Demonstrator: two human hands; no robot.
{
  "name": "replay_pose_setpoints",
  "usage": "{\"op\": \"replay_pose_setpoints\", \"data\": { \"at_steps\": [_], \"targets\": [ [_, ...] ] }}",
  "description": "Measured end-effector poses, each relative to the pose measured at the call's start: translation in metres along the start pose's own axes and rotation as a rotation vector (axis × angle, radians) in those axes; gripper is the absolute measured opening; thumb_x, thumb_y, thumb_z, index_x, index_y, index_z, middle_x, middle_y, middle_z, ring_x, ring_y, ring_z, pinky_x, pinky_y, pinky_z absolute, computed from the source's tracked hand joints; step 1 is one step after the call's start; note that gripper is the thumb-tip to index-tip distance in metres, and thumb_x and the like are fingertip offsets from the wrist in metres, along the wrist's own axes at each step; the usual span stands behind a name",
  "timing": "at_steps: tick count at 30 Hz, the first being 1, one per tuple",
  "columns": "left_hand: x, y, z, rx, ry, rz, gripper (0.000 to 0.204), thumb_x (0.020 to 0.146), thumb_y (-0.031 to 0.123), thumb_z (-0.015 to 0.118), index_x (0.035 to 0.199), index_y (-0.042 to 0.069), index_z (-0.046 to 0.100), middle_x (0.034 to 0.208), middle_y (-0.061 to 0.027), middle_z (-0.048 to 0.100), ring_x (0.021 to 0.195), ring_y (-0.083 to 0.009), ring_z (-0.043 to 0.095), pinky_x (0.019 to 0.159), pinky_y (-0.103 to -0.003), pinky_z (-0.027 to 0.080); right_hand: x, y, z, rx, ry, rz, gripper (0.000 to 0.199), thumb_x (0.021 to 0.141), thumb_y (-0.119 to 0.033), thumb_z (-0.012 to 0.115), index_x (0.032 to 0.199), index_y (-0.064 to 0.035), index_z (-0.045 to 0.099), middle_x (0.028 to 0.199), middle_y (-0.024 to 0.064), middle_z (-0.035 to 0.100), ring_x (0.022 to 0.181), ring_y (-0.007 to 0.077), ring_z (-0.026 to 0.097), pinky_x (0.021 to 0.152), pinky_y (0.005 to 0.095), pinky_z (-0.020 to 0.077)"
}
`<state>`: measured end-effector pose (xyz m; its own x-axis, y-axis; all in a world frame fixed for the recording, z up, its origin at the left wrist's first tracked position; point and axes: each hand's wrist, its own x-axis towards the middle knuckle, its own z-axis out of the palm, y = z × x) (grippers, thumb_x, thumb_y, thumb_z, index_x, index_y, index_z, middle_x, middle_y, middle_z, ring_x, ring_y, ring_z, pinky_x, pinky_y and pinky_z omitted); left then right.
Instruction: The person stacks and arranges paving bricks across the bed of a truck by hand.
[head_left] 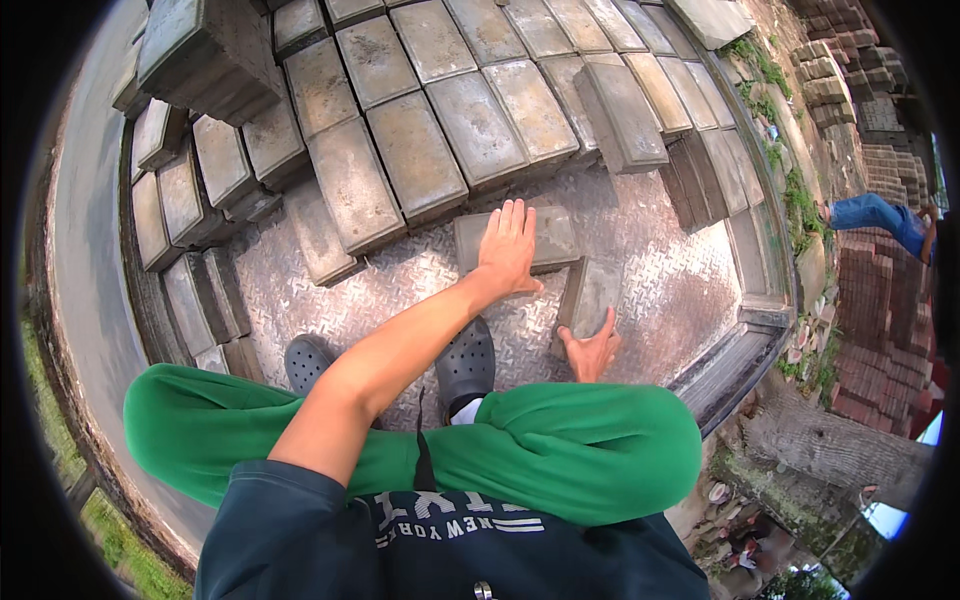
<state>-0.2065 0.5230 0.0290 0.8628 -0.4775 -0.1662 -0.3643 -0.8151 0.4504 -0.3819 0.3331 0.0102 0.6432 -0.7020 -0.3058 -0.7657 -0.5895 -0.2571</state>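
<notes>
My left hand [510,247] lies flat with its fingers stretched out on a grey concrete paving block [556,236]. That block rests on the patterned metal floor, in front of the stacked rows. Close to it, a second paving block [598,288] points toward me, its far end by the first block's near right edge. My right hand [592,350] grips this second block's near end, thumb on the left and a finger on the right; the other fingers are largely hidden.
Stacked paving blocks [415,150] fill the far side, with a taller pile [205,55] at far left. A metal rim [725,365] bounds the truck bed at right. My dark clogs [466,358] stand on the diamond-plate floor [680,280]. Beyond the right edge, a person in blue [880,215] is near brick piles.
</notes>
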Motion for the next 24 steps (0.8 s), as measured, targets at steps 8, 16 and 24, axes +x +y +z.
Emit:
{"op": "replay_pose_setpoints", "data": {
  "at_steps": [8,16,24],
  "targets": [
    [0.029,-0.017,0.011,0.090,-0.169,0.070,0.119,0.052,0.046,0.086,0.145,-0.005,0.031,0.118,-0.0178,0.051,0.114,-0.0326,0.049,0.098,-0.041,0.038,0.014,0.006,0.011,-0.208,-0.013,-0.094,0.126,0.063,-0.057,0.083,0.156,-0.0123,0.010,0.150,0.0345,0.018,0.139,0.0498,0.023,0.112,0.0597,0.0217],
    [0.004,-0.021,0.004,-0.035,-0.067,0.130,0.110,0.053,0.032,0.086,0.143,-0.005,0.034,0.122,-0.0196,0.050,0.115,-0.0335,0.048,0.100,-0.041,0.037,0.047,-0.109,-0.050,-0.329,-0.069,-0.956,0.137,0.052,-0.061,0.086,0.154,-0.0044,0.014,0.156,0.0271,0.017,0.143,0.0433,0.021,0.115,0.0588,0.0174],
    [-0.042,0.002,0.016,0.139,0.210,0.149,0.102,0.057,0.029,0.084,0.140,-0.006,0.038,0.128,-0.0205,0.049,0.122,-0.0333,0.047,0.108,-0.043,0.032,0.069,-0.140,-0.043,-0.491,-0.266,-1.403,0.129,0.044,-0.052,0.091,0.145,-0.0023,0.028,0.141,0.0210,0.037,0.139,0.0381,0.030,0.118,0.0523,0.0218]
  ]
}}
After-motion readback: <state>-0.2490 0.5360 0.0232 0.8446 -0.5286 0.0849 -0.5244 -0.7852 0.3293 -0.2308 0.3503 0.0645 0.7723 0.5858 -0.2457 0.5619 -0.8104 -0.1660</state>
